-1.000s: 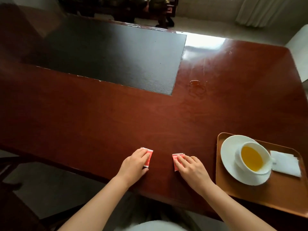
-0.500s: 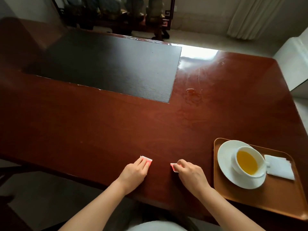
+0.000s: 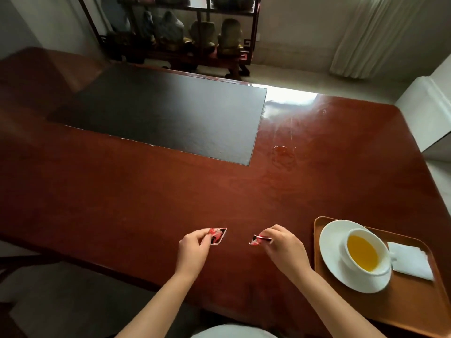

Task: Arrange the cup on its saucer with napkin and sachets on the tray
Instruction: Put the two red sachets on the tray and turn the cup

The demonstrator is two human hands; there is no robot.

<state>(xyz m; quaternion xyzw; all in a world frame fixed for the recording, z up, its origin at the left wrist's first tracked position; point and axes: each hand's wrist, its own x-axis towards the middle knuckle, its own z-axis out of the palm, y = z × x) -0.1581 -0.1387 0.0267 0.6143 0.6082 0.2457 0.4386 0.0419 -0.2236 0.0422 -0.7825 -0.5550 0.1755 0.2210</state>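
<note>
My left hand (image 3: 194,250) pinches a red sachet (image 3: 218,235) by its near corner, lifted just above the table. My right hand (image 3: 284,247) holds a second red sachet (image 3: 259,239) tilted edge-on, also off the wood. At the right, an orange-brown tray (image 3: 402,306) carries a white saucer (image 3: 334,242). A white cup (image 3: 366,252) of yellow tea stands on the saucer. A folded white napkin (image 3: 410,261) lies on the tray, right of the cup.
The dark red wooden table (image 3: 146,191) has a black inlay panel (image 3: 166,118) at the back and a small wet patch (image 3: 283,152) near the middle. A shelf with ornaments (image 3: 195,32) stands beyond the far edge. White furniture (image 3: 429,113) is at the right.
Both hands have picked the sachets up off the table; earlier they lay flat under the fingertips. The camera has tilted up, showing more of the room.
</note>
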